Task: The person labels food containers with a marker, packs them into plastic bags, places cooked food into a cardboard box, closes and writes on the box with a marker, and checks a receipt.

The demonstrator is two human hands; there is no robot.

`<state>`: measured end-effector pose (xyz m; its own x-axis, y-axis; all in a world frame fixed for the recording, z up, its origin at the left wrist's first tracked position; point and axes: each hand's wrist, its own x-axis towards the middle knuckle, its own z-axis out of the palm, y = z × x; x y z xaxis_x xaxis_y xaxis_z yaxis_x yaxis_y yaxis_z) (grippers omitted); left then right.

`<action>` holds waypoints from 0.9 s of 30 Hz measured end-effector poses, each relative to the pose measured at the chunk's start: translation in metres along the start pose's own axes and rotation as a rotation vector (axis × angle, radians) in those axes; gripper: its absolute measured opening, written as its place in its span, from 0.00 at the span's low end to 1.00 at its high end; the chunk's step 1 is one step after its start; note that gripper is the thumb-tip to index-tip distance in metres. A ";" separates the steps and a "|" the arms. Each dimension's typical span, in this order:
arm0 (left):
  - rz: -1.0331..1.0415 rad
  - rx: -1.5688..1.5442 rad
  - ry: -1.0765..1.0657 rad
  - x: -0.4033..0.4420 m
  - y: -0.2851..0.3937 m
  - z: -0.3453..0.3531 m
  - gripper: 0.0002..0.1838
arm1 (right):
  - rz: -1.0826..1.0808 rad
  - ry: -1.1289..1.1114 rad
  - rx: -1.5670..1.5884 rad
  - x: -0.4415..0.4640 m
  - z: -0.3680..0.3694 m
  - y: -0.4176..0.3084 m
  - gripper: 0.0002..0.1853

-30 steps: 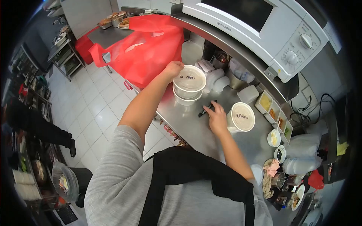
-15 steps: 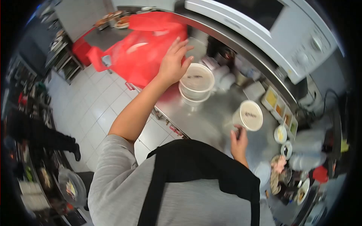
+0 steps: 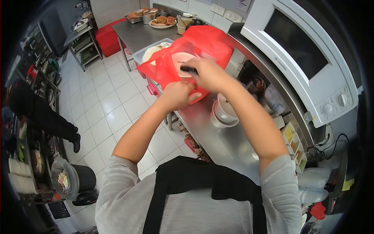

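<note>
A red bag (image 3: 210,41) lies spread open on the steel counter. Inside its mouth sits a round lidded tub (image 3: 180,59) with dark writing on the lid. My right hand (image 3: 210,74) is over the tub's near side, closed around a black marker (image 3: 189,70). My left hand (image 3: 177,94) is at the bag's near edge, its fingers curled against the red material and its thumb sticking out. Just right of the bag, partly behind my right forearm, are stacked lidded tubs (image 3: 225,113).
A white microwave (image 3: 288,50) stands on a shelf above the counter (image 3: 233,146). Divided food containers (image 3: 290,134) line the right side. Behind the bag are a clear plastic bin (image 3: 139,57) and a plate of bread (image 3: 163,22). A person in dark clothes (image 3: 43,107) stands at left, near a bin (image 3: 74,179).
My right hand has moved from the right of the counter to the bag, and the lidded tub beside it is now in the bag. My left hand has come down to the bag's near edge.
</note>
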<state>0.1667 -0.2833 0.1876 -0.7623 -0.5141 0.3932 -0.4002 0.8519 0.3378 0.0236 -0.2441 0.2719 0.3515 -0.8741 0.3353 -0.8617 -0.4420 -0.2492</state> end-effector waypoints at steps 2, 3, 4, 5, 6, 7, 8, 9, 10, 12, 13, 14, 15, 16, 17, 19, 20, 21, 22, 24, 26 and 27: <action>-0.136 -0.103 -0.028 0.003 -0.008 -0.009 0.15 | 0.253 -0.108 -0.194 0.051 0.031 0.074 0.17; -0.181 -0.061 -0.049 0.005 -0.013 -0.015 0.14 | 0.367 -0.085 -0.277 0.062 0.017 0.082 0.16; -0.149 -0.083 0.020 0.006 -0.019 -0.018 0.13 | 0.480 -0.062 -0.363 0.067 0.001 0.088 0.14; -0.118 -0.105 0.092 0.009 -0.023 -0.021 0.12 | 0.513 0.095 -0.438 0.067 -0.005 0.099 0.13; -0.085 -0.127 0.164 0.014 -0.028 -0.022 0.11 | 0.543 0.254 -0.513 0.068 -0.012 0.103 0.13; -0.016 -0.162 0.236 0.024 -0.037 -0.019 0.11 | 0.513 0.293 -0.511 0.069 -0.015 0.107 0.13; 0.055 -0.199 0.306 0.038 -0.050 -0.012 0.10 | 0.486 0.331 -0.508 0.066 -0.021 0.103 0.12; 0.126 -0.236 0.380 0.053 -0.060 -0.011 0.10 | 0.457 0.371 -0.509 0.066 -0.024 0.099 0.12; 0.069 -0.172 0.307 0.070 -0.070 -0.011 0.10 | 0.473 0.309 -0.516 0.067 -0.022 0.099 0.11; -0.041 -0.044 0.156 0.102 -0.089 -0.016 0.11 | 0.509 0.189 -0.528 0.066 -0.017 0.096 0.11; -0.076 0.057 0.074 0.115 -0.100 -0.017 0.11 | 0.507 0.183 -0.532 0.063 -0.015 0.088 0.12; -0.111 0.160 -0.007 0.128 -0.115 -0.013 0.12 | 0.532 0.141 -0.485 0.061 -0.010 0.079 0.13; -0.146 0.264 -0.087 0.138 -0.128 -0.011 0.12 | 0.556 0.101 -0.438 0.058 -0.007 0.071 0.14; -0.176 0.247 -0.145 0.147 -0.140 -0.007 0.13 | 0.477 0.111 -0.468 0.051 0.008 0.076 0.15; -0.205 0.229 -0.208 0.152 -0.152 -0.001 0.13 | 0.555 -0.027 -0.425 0.051 0.007 0.053 0.16; -0.221 0.161 -0.230 0.161 -0.176 0.016 0.12 | 0.609 -0.096 -0.405 0.043 0.020 0.051 0.17; -0.205 0.121 -0.210 0.159 -0.174 0.015 0.12 | 0.625 -0.069 -0.364 0.039 0.026 0.052 0.18; -0.188 0.082 -0.190 0.156 -0.172 0.015 0.11 | 0.650 -0.059 -0.324 0.036 0.031 0.058 0.19; -0.173 0.043 -0.171 0.152 -0.169 0.016 0.10 | 0.674 -0.049 -0.285 0.032 0.034 0.067 0.21; -0.199 0.077 -0.068 0.145 -0.151 0.002 0.10 | 0.706 0.020 -0.199 0.030 0.034 0.073 0.24; -0.212 0.108 0.064 0.141 -0.129 -0.030 0.10 | 0.729 0.124 -0.102 0.028 0.028 0.071 0.27; -0.211 0.123 0.144 0.140 -0.116 -0.054 0.11 | 0.752 0.186 -0.008 0.029 0.022 0.071 0.29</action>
<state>0.1338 -0.4595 0.2501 -0.5791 -0.6828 0.4455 -0.6080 0.7257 0.3220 -0.0194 -0.3049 0.2436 -0.3957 -0.8901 0.2262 -0.8473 0.2588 -0.4637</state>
